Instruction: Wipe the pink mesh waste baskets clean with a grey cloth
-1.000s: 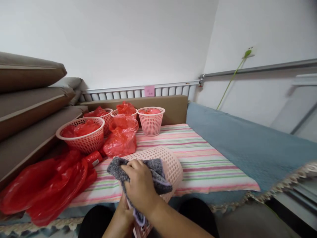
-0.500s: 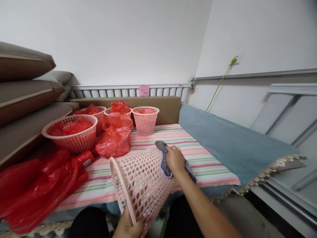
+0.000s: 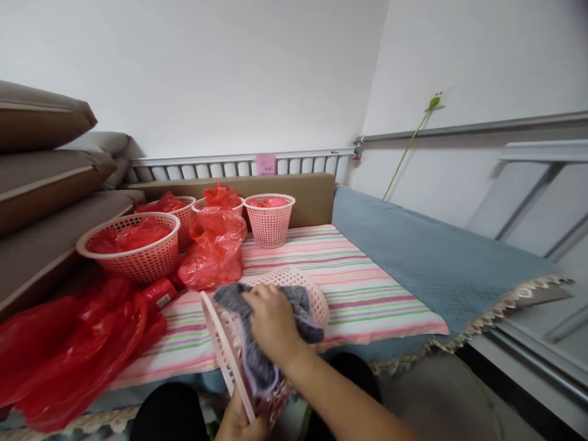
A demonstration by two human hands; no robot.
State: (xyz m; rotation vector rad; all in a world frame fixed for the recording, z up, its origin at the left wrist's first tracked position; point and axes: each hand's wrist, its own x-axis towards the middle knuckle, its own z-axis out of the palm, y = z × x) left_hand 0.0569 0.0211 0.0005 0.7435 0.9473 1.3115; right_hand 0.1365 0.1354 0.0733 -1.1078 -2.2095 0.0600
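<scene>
My right hand [image 3: 272, 321] is closed on a grey cloth [image 3: 257, 361] and presses it against the side of a pink plastic mesh basket [image 3: 312, 293] that lies on its side. My left hand [image 3: 239, 422] grips the basket's rim from below, at the bottom edge of the view; only part of it shows. The basket's open mouth faces left, its base points toward the striped cloth [image 3: 367, 288] on the bed.
Several pink baskets lined with red bags [image 3: 131, 242] stand at the back left, one [image 3: 269, 217] by the brown headboard. A stuffed red bag [image 3: 214, 251] and loose red bags [image 3: 68, 343] lie left. Brown cushions [image 3: 41, 165] are stacked far left; a blue blanket [image 3: 427, 257] covers the right.
My right hand with the grey cloth has moved back from the basket's far end to its near side. The basket has turned slightly in my left hand.
</scene>
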